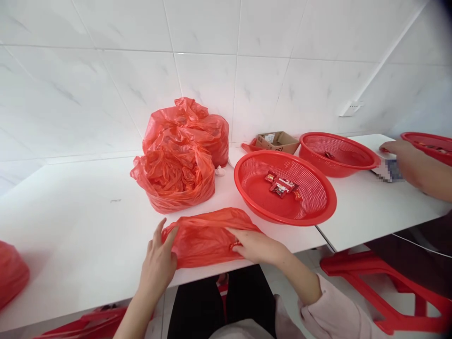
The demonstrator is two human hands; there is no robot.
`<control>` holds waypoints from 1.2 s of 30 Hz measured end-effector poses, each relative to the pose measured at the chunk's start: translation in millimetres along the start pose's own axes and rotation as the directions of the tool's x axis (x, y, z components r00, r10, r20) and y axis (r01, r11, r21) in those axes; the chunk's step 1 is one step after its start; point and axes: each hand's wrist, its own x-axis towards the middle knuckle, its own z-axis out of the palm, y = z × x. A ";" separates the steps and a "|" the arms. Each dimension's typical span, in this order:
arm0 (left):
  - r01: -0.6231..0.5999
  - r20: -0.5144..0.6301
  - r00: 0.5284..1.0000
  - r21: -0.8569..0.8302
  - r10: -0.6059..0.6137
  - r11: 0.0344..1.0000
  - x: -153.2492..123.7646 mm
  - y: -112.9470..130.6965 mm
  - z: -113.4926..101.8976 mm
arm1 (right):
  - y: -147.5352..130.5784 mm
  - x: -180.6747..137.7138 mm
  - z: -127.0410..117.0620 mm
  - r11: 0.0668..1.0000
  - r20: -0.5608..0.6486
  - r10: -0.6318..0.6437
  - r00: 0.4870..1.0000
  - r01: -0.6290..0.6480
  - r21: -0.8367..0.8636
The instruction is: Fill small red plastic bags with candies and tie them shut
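Your left hand (157, 261) spreads its fingers wide against the left end of the red bag (205, 240), which lies near the table's (88, 235) front edge. Your right hand (259, 246) is at its right end, fingers narrowed, grip unclear; 1 red basket (247, 190) beyond holds small packets (281, 186).

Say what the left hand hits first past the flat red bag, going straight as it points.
Likely the nearer bunched red bag beyond; the left hand aims that way, though depth is unclear.
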 end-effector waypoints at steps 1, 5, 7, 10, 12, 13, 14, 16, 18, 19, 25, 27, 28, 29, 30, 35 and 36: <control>0.019 0.026 0.999 -0.027 -0.018 0.999 0.5 0.4 -3.7 | 3.0 -2.3 -3.9 0.999 -0.011 0.032 0.999 -0.032 0.003; 0.015 0.221 0.975 -0.210 0.032 0.978 -2.2 9.7 -20.0 | 1.6 -15.6 -11.9 0.999 -0.068 0.046 0.997 -0.046 -0.001; -0.013 0.270 0.959 -0.272 0.089 0.962 -4.0 16.8 -27.6 | -4.7 -21.9 -16.0 0.999 -0.104 -0.013 0.994 0.007 -0.052; -0.035 0.272 0.953 -0.330 0.131 0.943 -3.7 25.5 -37.2 | -10.5 -24.6 -22.6 0.979 -0.202 -0.139 0.969 0.103 -0.178; -0.031 0.283 0.948 -0.377 0.147 0.926 -2.0 28.3 -42.9 | -9.1 -22.9 -24.0 0.956 -0.271 -0.188 0.944 0.112 -0.272; -0.025 0.295 0.943 -0.401 0.155 0.916 -1.2 28.9 -45.7 | -7.3 -22.2 -23.8 0.947 -0.291 -0.194 0.937 0.102 -0.303; -0.015 0.310 0.937 -0.423 0.161 0.906 -0.6 29.0 -48.4 | -5.4 -22.2 -23.9 0.944 -0.303 -0.194 0.933 0.095 -0.315; 0.012 0.346 0.924 -0.456 0.165 0.890 -0.1 28.7 -53.5 | -2.1 -24.8 -27.8 0.957 -0.296 -0.205 0.933 0.126 -0.263; 0.021 0.364 0.914 -0.484 0.179 0.875 -0.1 29.2 -57.8 | 1.6 -29.5 -41.7 0.974 -0.285 -0.220 0.933 0.192 -0.123; 0.018 0.367 0.910 -0.503 0.194 0.864 0.0 30.3 -59.5 | 5.0 -31.3 -53.1 0.978 -0.306 -0.210 0.928 0.205 -0.051; 0.081 0.373 0.905 -0.620 0.202 0.780 1.4 43.0 -59.9 | 73.6 -11.1 -143.6 0.895 -0.401 0.220 0.889 -0.347 -0.279; 0.146 0.392 0.907 -0.637 0.155 0.757 0.6 44.1 -54.9 | 106.6 2.4 -161.6 0.804 -0.350 0.376 0.858 -0.490 -0.338; 0.181 0.402 0.906 -0.645 0.129 0.742 -0.2 43.7 -51.6 | 121.4 8.6 -166.5 0.772 -0.326 0.428 0.843 -0.528 -0.353; 0.217 0.412 0.905 -0.656 0.103 0.723 -1.0 42.9 -48.3 | 134.2 14.0 -169.1 0.757 -0.311 0.455 0.834 -0.546 -0.358; 0.252 0.422 0.903 -0.670 0.079 0.698 -1.7 42.1 -45.2 | 144.8 18.7 -169.7 0.748 -0.290 0.471 0.833 -0.552 -0.370; 0.449 0.473 0.879 -0.780 -0.058 0.436 0.5 49.3 -41.3 | 168.5 32.5 -161.3 0.768 -0.195 0.441 0.876 -0.481 -0.423; 0.489 0.488 0.868 -0.804 -0.093 0.339 2.5 53.3 -42.6 | 169.4 33.8 -160.4 0.772 -0.191 0.432 0.882 -0.470 -0.427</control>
